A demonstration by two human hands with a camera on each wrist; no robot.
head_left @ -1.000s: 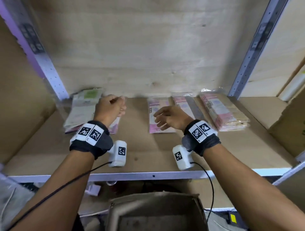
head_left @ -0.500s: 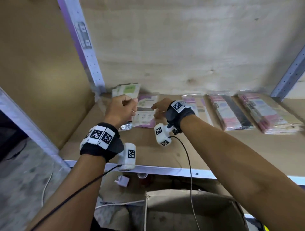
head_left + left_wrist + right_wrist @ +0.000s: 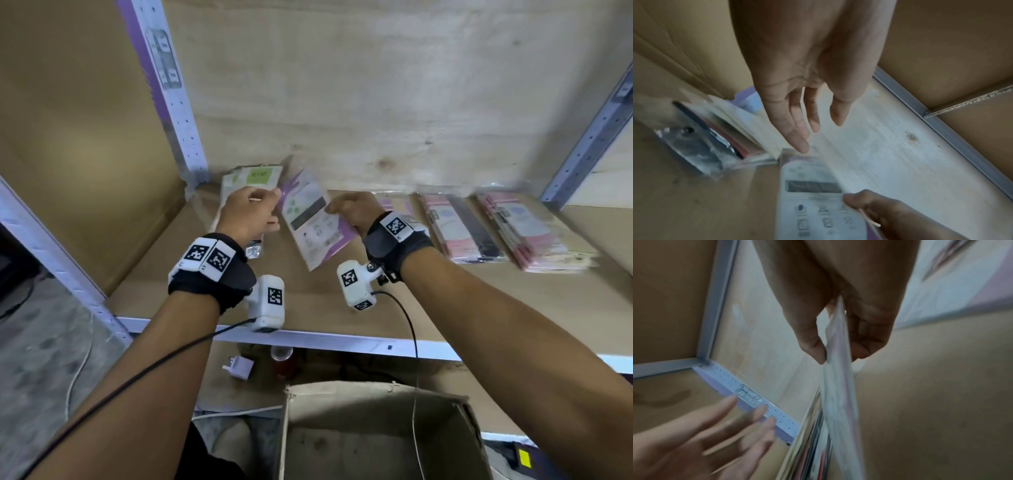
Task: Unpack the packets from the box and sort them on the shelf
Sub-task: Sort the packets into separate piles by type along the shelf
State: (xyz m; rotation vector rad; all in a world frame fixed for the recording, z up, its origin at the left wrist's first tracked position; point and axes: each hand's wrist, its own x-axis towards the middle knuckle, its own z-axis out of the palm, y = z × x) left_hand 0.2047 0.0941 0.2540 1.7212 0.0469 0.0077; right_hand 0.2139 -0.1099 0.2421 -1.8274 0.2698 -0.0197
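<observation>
Right hand [image 3: 356,210] pinching one purple packet [image 3: 313,219], left hand [image 3: 248,214] loose-fingered, one box [image 3: 376,431].

Bare forearms fitted with wrist-mounted rigs

A black wrist strap [image 3: 219,281] carrying white blocks printed with square black-and-white codes is worn on each arm; a white camera housing [image 3: 267,303] is hung at 5 o'clock of the left strap, and thin black cables [image 3: 144,371] are trailed back along both forearms.
</observation>
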